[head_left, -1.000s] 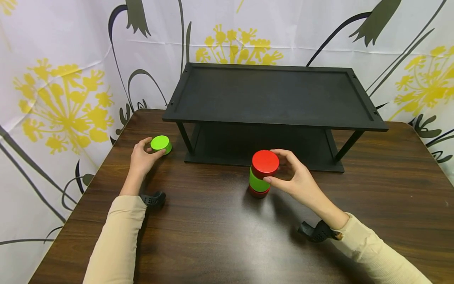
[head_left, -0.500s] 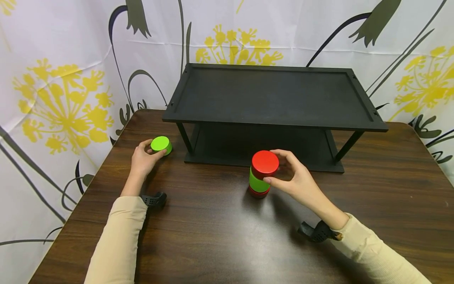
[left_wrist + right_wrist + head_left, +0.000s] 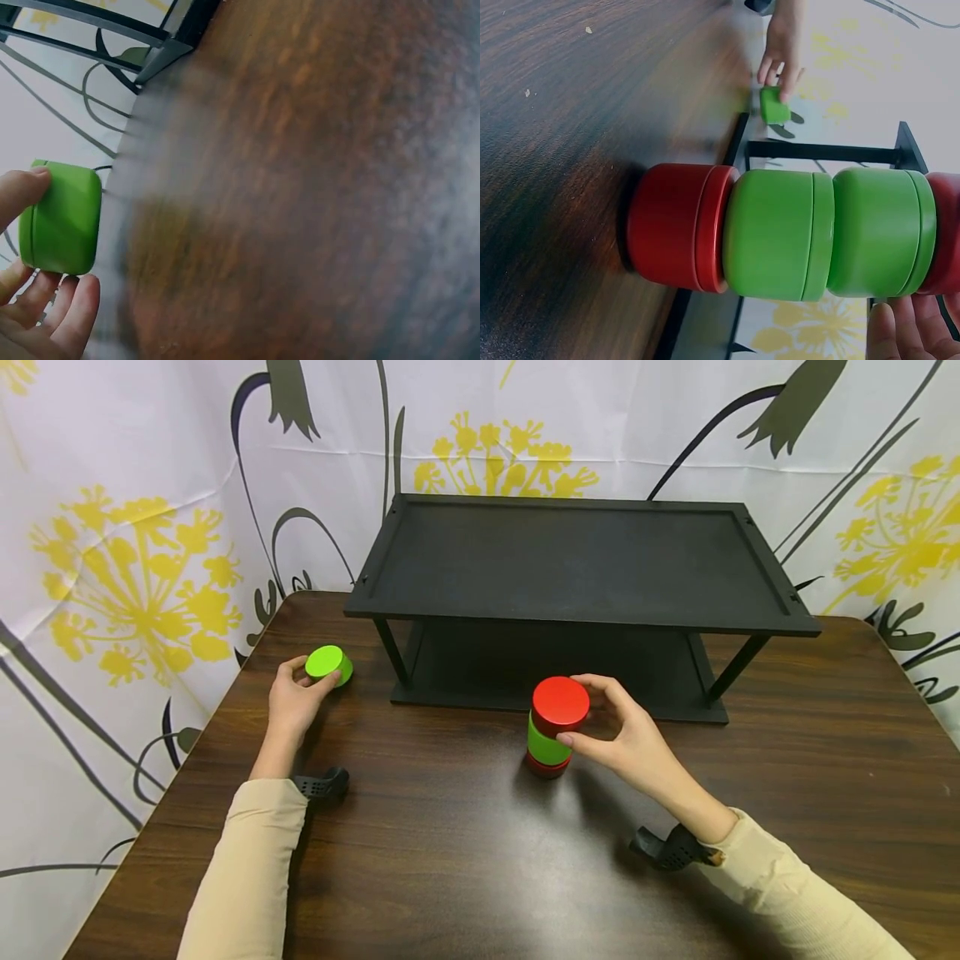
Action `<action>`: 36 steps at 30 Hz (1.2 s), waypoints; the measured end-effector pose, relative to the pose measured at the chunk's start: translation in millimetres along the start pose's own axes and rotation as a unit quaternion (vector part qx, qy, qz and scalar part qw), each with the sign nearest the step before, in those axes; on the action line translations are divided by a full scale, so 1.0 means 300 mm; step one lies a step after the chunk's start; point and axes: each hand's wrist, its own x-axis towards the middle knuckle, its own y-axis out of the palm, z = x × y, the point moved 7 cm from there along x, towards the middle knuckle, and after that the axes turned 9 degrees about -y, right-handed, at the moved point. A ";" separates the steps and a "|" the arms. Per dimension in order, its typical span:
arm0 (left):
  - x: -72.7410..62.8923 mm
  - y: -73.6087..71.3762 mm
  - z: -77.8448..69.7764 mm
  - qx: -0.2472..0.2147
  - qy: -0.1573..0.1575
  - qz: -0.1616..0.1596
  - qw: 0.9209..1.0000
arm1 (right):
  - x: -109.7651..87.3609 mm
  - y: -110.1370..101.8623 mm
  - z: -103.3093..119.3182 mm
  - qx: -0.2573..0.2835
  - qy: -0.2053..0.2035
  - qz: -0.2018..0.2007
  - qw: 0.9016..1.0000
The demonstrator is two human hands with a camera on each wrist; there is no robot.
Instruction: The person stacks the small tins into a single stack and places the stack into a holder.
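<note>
My left hand [image 3: 291, 700] pinches a small green lidded jar [image 3: 330, 666] between thumb and fingers, near the table's far left. Seen from the left wrist, thumb and fingertips sit on opposite sides of that jar. In front of the shelf stands an upright stack of jars. Its red bottom jar [image 3: 675, 225] rests on the table, then come a lower green jar [image 3: 772, 232] and an upper green jar [image 3: 874, 232]. My right hand [image 3: 630, 735] holds the red top jar [image 3: 560, 703], thumb on the near side, fingers partly hidden behind.
A black two-tier shelf [image 3: 570, 564] stands at the back of the brown wooden table [image 3: 450, 860], close behind the stack. Its left front post [image 3: 391, 652] is to the right of the left hand. A flower-patterned curtain [image 3: 322, 468] hangs behind the table.
My left hand has shifted slightly left with the green jar, which now leans a little. My right hand and the stack have stayed in place.
</note>
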 end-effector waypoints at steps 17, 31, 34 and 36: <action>-0.055 -0.116 -0.118 -0.154 0.002 -0.109 0.982 | 0.000 0.001 0.001 -0.004 -0.003 0.000 1.000; -0.165 -0.144 -0.272 -0.316 0.110 -0.108 0.936 | -0.001 0.000 0.002 -0.002 -0.004 -0.002 1.000; -0.192 -0.146 -0.307 -0.333 0.137 -0.108 0.927 | -0.001 0.000 0.002 -0.002 -0.007 -0.003 1.000; -0.211 -0.147 -0.332 -0.344 0.156 -0.110 0.919 | -0.001 0.001 0.003 -0.002 -0.009 -0.004 1.000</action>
